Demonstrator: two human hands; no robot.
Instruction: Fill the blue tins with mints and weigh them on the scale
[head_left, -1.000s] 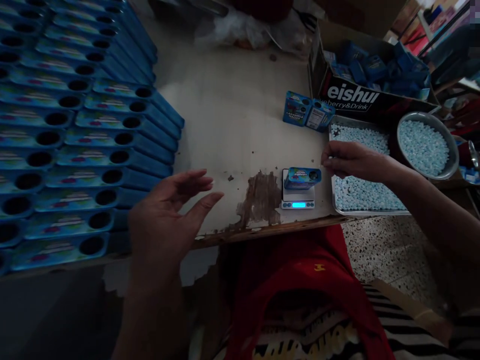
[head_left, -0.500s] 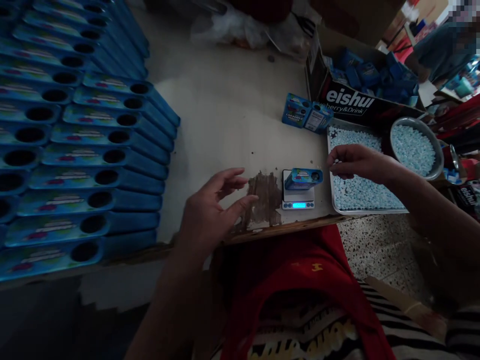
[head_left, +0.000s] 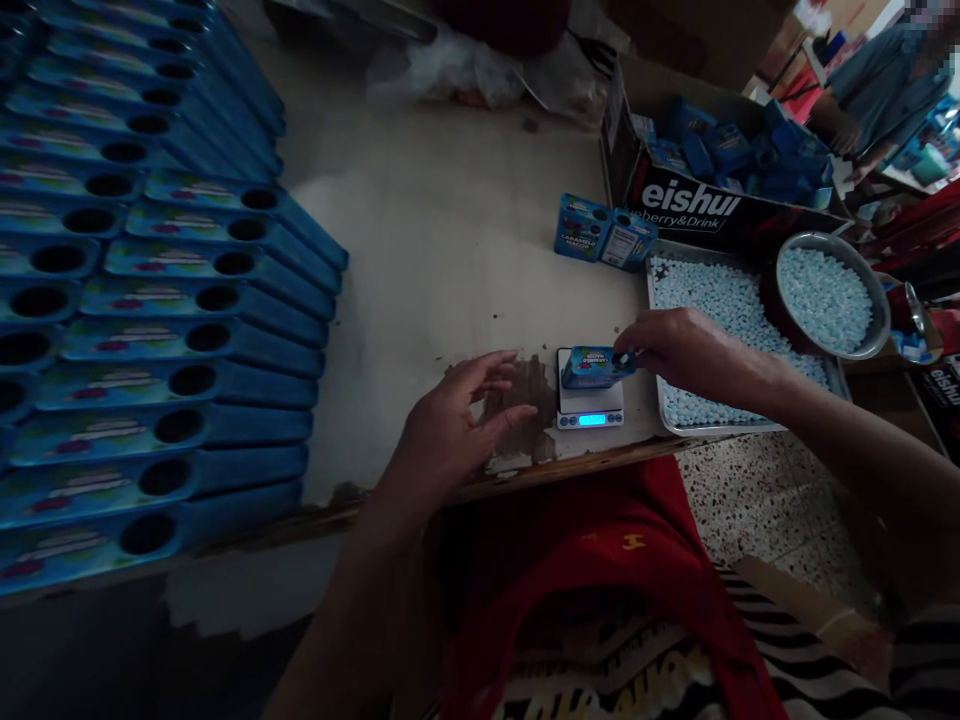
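Observation:
A small blue candy box (head_left: 590, 369) rests on the digital kitchen scale (head_left: 590, 403), whose display is lit. My right hand (head_left: 671, 345) is pinched over the box's round hole at its right end; whitish candy pieces show at the fingertips. To the left of the scale, above a worn brown patch on the table, my left hand (head_left: 457, 425) is held with thumb and fingers apart and nothing in it. Pale blue and white candies (head_left: 694, 405) fill the metal tray (head_left: 670, 428) right of the scale.
A round metal bowl (head_left: 879, 318) of candies sits at the tray's right. Behind stand two blue boxes (head_left: 581, 230) and a carton (head_left: 637, 190) of blue packs. Rows of blue boxes (head_left: 247, 420) with holes cover the left side. At the far right is another person (head_left: 877, 95).
My right hand has moved left from above the tray to the hole of the box on the scale. My left hand stays open, slightly nearer the scale. The whole view has shifted slightly.

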